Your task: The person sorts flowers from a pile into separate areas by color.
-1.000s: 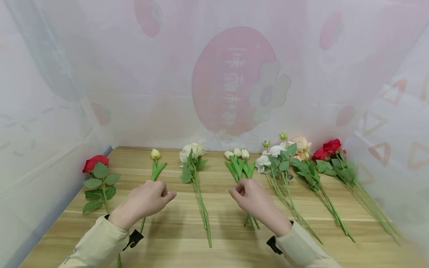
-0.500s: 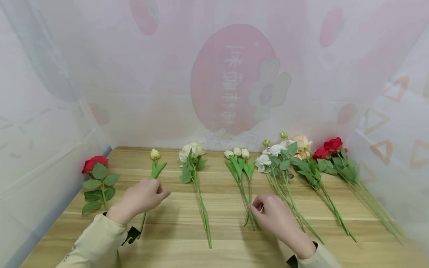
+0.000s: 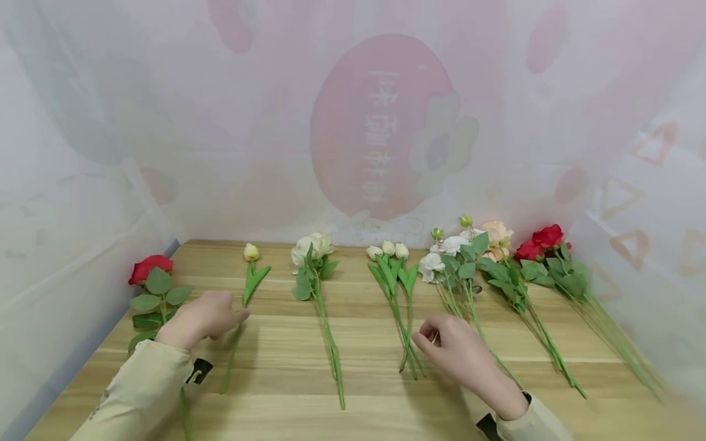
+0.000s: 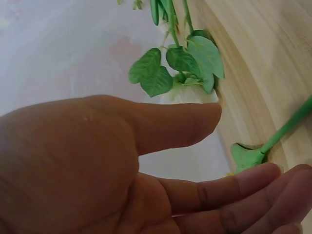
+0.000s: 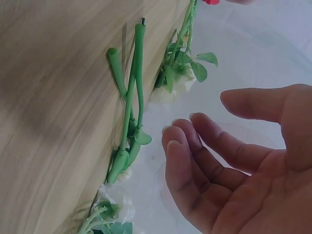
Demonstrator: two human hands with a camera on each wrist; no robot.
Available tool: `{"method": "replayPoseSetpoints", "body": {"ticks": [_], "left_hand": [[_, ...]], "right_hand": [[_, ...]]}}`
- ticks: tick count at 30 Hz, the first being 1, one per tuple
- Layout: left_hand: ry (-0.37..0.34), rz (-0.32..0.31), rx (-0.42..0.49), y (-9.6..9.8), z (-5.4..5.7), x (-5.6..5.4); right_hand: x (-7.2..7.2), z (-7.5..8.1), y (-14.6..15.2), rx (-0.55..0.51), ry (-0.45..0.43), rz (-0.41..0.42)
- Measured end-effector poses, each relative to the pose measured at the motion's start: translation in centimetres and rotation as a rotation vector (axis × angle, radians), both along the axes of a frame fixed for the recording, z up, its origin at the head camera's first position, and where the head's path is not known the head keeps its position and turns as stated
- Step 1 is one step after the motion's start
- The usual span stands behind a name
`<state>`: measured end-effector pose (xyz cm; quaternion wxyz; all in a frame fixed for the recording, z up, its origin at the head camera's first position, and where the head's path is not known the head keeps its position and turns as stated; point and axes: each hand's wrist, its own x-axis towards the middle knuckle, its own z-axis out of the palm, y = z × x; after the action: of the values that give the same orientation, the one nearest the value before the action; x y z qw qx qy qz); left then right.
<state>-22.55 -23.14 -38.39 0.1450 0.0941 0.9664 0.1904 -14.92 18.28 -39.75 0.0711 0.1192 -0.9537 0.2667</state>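
Observation:
My left hand point(image 3: 201, 320) hovers over the table between a red rose point(image 3: 150, 268) and a single yellow tulip point(image 3: 251, 252), covering part of the rose's leaves. In the left wrist view its fingers stretch out, thumb apart, holding nothing; a green stem point(image 4: 287, 123) lies past the fingertips. My right hand point(image 3: 459, 352) is just right of the white tulips' stems point(image 3: 405, 331), above the table. Its fingers bend loosely in the right wrist view, apart from the tulip stems point(image 5: 138, 73), with nothing between them. A cream-white flower point(image 3: 311, 251) lies between both hands.
Right of the white tulips point(image 3: 388, 249) lie white flowers with green buds point(image 3: 452, 246), peach flowers point(image 3: 496, 239) and red roses point(image 3: 546, 239). The wood-grain table point(image 3: 276, 392) is enclosed by pale printed curtains point(image 3: 248, 153) at the back and sides.
My left hand has moved left, away from above the yellow tulip's stem toward the red rose. My right hand has drawn back and to the right, uncovering the white tulips' stems. The flowers have stayed put.

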Motion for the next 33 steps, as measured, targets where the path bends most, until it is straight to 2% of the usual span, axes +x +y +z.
{"method": "replayPoseSetpoints", "body": {"ticks": [10,22,33], "left_hand": [[-0.058,0.026,0.039,-0.6,-1.0,-1.0],[-0.068,0.05,0.015,-0.6,-2.2,-1.1],[-0.047,0.039,0.061,-0.4,-3.0,-1.5]], "right_hand": [[0.0,-0.1,-0.1,-0.003,-0.009,0.016],[0.1,-0.5,-0.1,0.031,0.009,0.029],[0.0,-0.6,-0.1,0.026,0.013,0.023]]}}
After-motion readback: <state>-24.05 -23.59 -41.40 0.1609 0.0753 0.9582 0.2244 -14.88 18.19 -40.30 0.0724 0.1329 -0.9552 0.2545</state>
